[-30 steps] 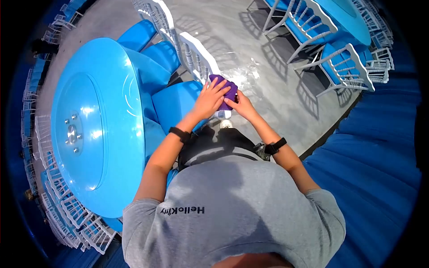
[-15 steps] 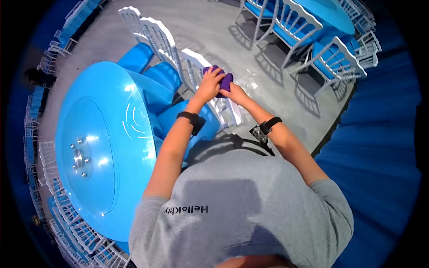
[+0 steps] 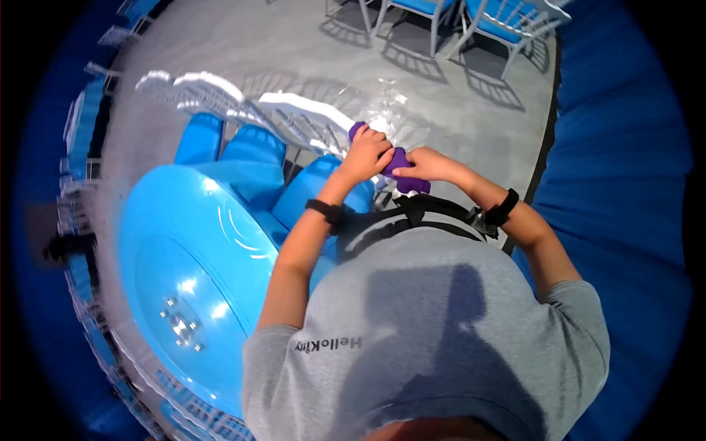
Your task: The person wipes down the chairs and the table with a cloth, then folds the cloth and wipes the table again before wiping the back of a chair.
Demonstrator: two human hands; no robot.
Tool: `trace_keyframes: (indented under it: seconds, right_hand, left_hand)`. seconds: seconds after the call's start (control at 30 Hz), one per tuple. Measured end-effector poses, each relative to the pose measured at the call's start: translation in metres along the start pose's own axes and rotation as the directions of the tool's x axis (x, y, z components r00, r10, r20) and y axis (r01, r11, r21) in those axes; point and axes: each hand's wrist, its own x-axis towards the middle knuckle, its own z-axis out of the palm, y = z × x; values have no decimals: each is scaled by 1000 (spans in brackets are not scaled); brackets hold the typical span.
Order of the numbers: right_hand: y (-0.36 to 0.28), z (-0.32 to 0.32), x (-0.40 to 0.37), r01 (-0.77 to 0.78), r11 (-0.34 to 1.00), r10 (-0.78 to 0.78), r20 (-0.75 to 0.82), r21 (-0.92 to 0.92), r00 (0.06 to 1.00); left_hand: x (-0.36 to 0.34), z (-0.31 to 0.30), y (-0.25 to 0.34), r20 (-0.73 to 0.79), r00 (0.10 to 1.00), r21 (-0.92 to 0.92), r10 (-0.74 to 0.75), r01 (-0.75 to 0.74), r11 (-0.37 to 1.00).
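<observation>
A purple cloth [image 3: 413,185] is bunched over the near end of a white chair's [image 3: 305,109] top rail, close to my waist. My left hand [image 3: 365,154] is closed over the cloth on the rail, fingers curled round it. Just to its right, my right hand [image 3: 428,166] grips the cloth's nearer part, thumb and fingers pressed on it. The rail under the cloth is mostly hidden, and the chair's blue seat [image 3: 312,184] shows below and left of the hands.
On the left stands a round blue table [image 3: 213,202] with a turntable [image 3: 158,294]. More white chairs [image 3: 209,88] line its far side. Other chairs [image 3: 496,26] stand at the upper right. A blue curtain [image 3: 618,213] hangs along the right, and shiny clear scraps [image 3: 393,95] lie on the floor.
My hands have moved farther apart along the rail, and the right one is nearer my body. The cloth now looks more stretched out. The whole view has shifted and turned.
</observation>
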Motion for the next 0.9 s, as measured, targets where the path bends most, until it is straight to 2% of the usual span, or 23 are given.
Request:
trace_keyframes:
  seconds: [0.03,0.13,0.17,0.2,0.27,0.3,0.33,0.37,0.4,0.47,0.53,0.57,0.6,0.63,0.67,0.7,0.73,0.77,0.8,0.83,0.87,0.9]
  right_hand:
    - [-3,-3,-5,-27,999,28,26,-18,999]
    - [-7,0,2,-155,985,159,-53,75,986]
    - [7,14,10,-82,984,108,-166,158,980]
    - [17,30,18,-87,983,115,-172,162,978]
    - [24,55,32,95,879,103,-382,466,918]
    - [10,46,32,-67,884,195,-235,463,952]
    - [5,49,37,-65,883,193,-233,465,953]
    - [1,53,42,-120,940,192,-207,319,959]
    - [-1,57,46,-165,973,193,-179,162,965]
    - [-2,58,49,-201,964,233,-187,175,954]
    - [5,56,47,-116,893,180,-110,435,977]
    - [8,56,46,-124,834,174,-44,538,984]
    - [6,50,43,-125,835,171,-37,535,984]
    - [3,43,39,-117,717,101,64,687,993]
    - [3,40,37,-128,571,12,148,811,989]
    - [9,37,39,-206,527,-19,254,824,967]
    - [19,38,42,-208,535,-22,260,819,965]
    - [29,41,46,-258,410,-53,305,875,951]
    - [30,41,46,-311,278,-88,346,909,934]
    - [29,43,47,-266,299,-82,303,916,949]
    - [29,42,49,-267,304,-85,306,914,948]
    - [24,36,50,-241,432,-68,297,869,952]
  left_hand:
    - [1,1,-2,-17,1000,25,19,-18,1000]
    - [7,-4,-8,-22,998,64,57,-55,996]
    - [11,-5,-16,-21,997,102,79,-77,992]
    - [14,-3,-29,-34,998,124,57,-52,991]
    - [23,-12,-45,60,997,171,-38,27,985]
    - [28,-15,-44,61,997,173,-38,27,985]
    - [34,-18,-42,173,972,235,-162,118,965]
    - [39,-19,-40,274,917,307,-290,203,930]
    - [43,-18,-39,275,913,310,-300,211,927]
    - [52,-15,-40,392,821,327,-415,297,897]
    - [54,-13,-45,405,813,323,-419,301,897]
    - [54,-11,-46,428,804,325,-413,289,900]
    - [55,-11,-45,449,795,324,-407,279,904]
    - [56,-12,-45,482,774,338,-410,267,902]
    - [55,-12,-44,477,775,337,-414,274,901]
    - [54,-12,-43,460,788,323,-408,280,904]
    - [53,-13,-42,440,803,308,-403,286,907]
    - [50,-12,-41,430,806,307,-408,294,905]
    - [45,-11,-39,307,884,260,-353,279,925]
    - [39,-9,-38,177,939,218,-294,254,942]
    - [34,-7,-36,172,939,219,-297,258,941]
    - [30,-7,-33,50,977,177,-209,197,964]
